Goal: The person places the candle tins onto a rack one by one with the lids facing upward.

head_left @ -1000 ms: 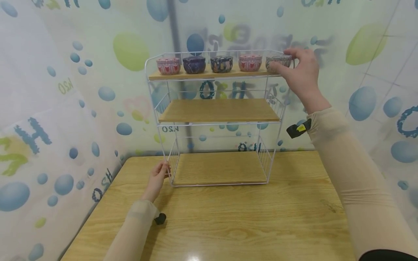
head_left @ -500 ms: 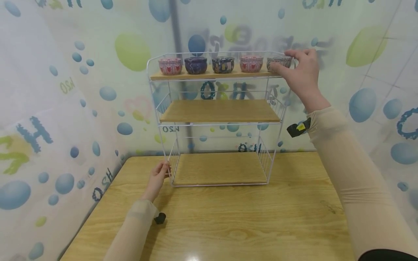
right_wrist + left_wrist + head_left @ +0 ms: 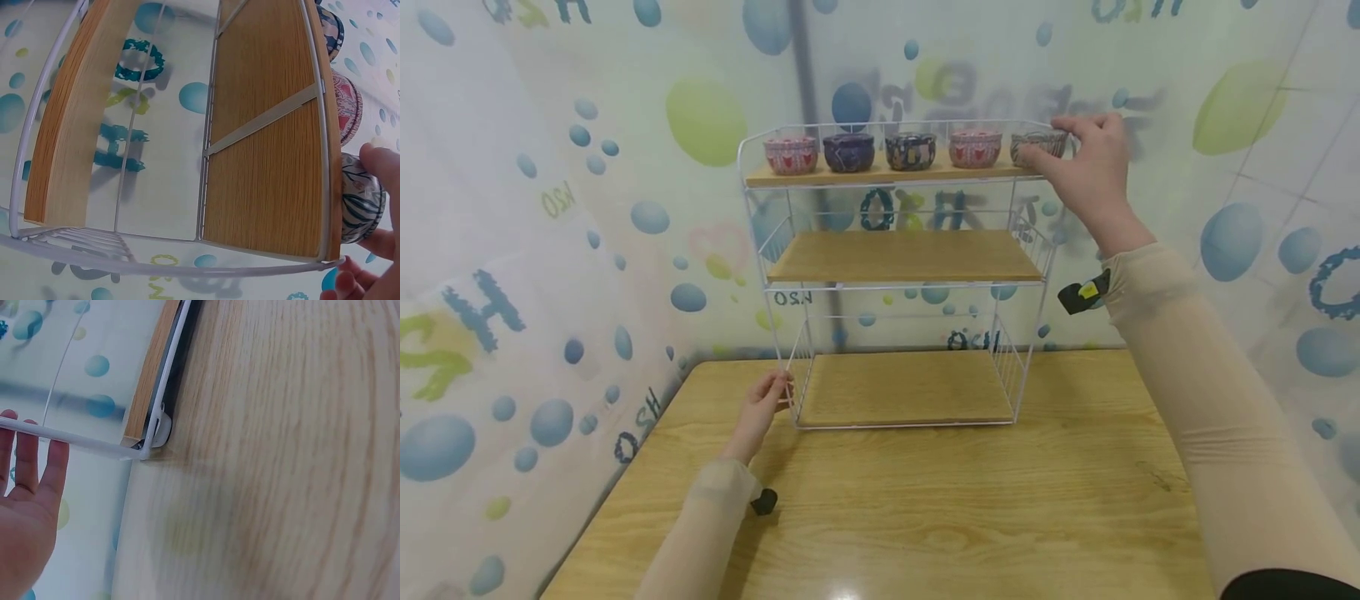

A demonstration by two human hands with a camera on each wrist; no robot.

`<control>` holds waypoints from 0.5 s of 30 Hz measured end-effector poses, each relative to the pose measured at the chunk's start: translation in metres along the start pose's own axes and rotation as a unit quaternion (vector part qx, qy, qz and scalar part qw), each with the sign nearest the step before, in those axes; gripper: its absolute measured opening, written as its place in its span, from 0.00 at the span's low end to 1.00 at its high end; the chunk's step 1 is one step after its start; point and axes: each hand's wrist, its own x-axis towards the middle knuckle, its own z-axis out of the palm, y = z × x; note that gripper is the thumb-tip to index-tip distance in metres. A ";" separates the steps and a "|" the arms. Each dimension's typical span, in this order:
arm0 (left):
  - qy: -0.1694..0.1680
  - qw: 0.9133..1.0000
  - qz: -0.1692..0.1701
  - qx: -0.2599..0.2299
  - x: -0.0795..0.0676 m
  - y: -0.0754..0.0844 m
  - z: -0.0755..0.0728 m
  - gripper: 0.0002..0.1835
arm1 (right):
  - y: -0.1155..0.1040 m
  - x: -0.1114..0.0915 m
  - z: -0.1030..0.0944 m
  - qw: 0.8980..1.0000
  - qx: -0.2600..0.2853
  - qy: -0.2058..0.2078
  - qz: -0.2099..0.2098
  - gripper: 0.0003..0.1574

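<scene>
A white wire shelf rack (image 3: 914, 286) with three wooden boards stands on the table. My left hand (image 3: 757, 415) holds its left front post low down; in the left wrist view the fingertips (image 3: 59, 453) meet the post. At the right end of the top board, my right hand (image 3: 1093, 171) grips a small round tin (image 3: 364, 197) with a leaf pattern, thumb in front and fingers behind. Four others make a row to its left: a pink tin (image 3: 975, 150), a dark patterned tin (image 3: 911, 152), a purple-blue tin (image 3: 848, 153) and another pink tin (image 3: 792, 156).
The middle board (image 3: 904, 256) and bottom board (image 3: 904, 387) bear nothing. Thin wire rails edge the boards. The wooden table (image 3: 925, 500) reaches back to a patterned curtain (image 3: 700, 217), which also hangs along both sides.
The view shifts very slightly. Both hands keep their places, the right on the leaf-patterned tin and the left at the rack's post.
</scene>
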 end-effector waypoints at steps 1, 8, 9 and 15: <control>0.000 1.000 0.002 0.003 0.001 -0.001 -0.001 0.21 | 0.000 0.000 0.000 1.000 0.000 0.000 0.000 0.44; -0.010 1.000 0.009 0.011 0.000 -0.003 -0.004 0.21 | -0.001 -0.001 0.001 1.000 0.006 -0.001 0.000 0.45; -0.012 1.000 0.009 0.011 -0.001 -0.002 -0.004 0.20 | 0.000 -0.001 0.001 1.000 0.008 0.001 -0.001 0.44; -0.017 1.000 -0.003 -0.009 -0.005 0.005 -0.001 0.20 | 0.005 -0.003 -0.001 0.999 0.026 0.026 -0.020 0.40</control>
